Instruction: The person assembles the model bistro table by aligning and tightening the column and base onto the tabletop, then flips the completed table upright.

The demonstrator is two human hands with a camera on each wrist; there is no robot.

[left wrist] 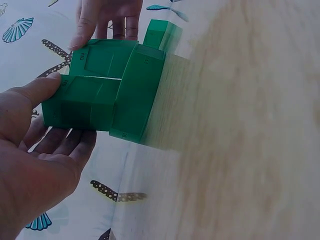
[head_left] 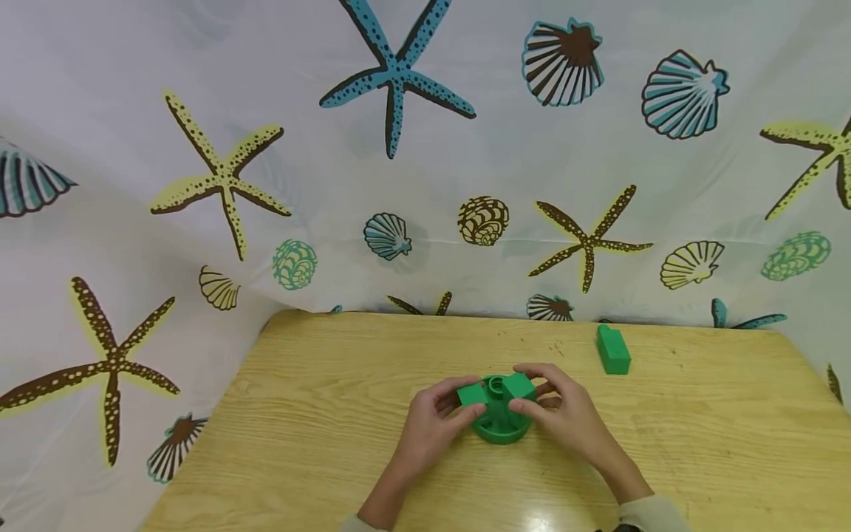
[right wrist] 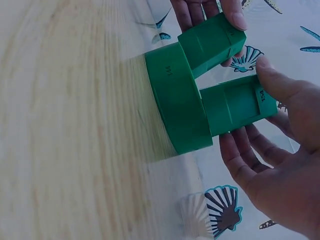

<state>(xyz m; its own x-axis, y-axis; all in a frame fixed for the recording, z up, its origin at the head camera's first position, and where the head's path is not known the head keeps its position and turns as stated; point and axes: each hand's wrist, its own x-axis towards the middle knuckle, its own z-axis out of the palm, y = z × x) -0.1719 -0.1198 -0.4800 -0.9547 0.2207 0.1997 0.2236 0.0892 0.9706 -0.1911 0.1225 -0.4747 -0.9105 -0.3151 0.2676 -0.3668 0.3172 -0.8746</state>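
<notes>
A round green base (head_left: 501, 434) with a raised ring in its middle rests on the wooden table. My left hand (head_left: 428, 423) grips a green block (head_left: 472, 394) between thumb and fingers at the base's left side. On the right side, a second green block (head_left: 518, 386) is held by my right hand (head_left: 568, 414) in the same way. Seen from the left wrist, both blocks stand upright side by side on the base (left wrist: 139, 95), a thin gap between them. In the right wrist view the left-hand block (right wrist: 212, 44) leans away from the right-hand one (right wrist: 239, 104).
Another green block (head_left: 614, 350), with a small knob at its far end, lies toward the back right of the table (head_left: 319, 414). A white cloth (head_left: 425, 177) printed with starfish and shells hangs behind the table and along its sides.
</notes>
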